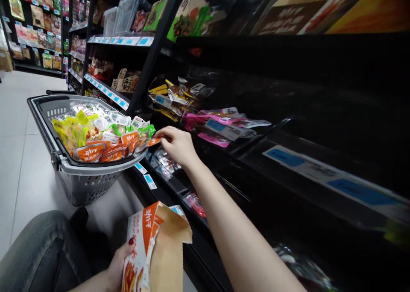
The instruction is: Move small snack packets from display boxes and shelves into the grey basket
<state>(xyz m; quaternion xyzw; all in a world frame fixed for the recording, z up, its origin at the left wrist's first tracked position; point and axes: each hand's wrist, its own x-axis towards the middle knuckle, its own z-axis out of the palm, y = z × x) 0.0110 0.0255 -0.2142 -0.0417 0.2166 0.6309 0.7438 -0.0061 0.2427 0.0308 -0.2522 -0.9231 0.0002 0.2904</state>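
My left hand (119,264) grips an opened cardboard snack box (141,240), white and orange with a torn-open side that shows its brown inside. My right arm stretches forward, and my right hand (177,144) pinches a small orange snack packet (154,141) by the right end of the grey shopping basket (96,169). Heaped in the basket are orange packets (92,151), yellow packets (68,131) and several white and green ones. Whether the pinched packet touches the heap, I cannot tell.
Black shelving (153,48) runs along the right, with price labels on its edges. On its lower levels lie yellow packets (173,95) and pink packets (221,120). My bent knee (38,245) is at the lower left, above the tiled floor (19,155).
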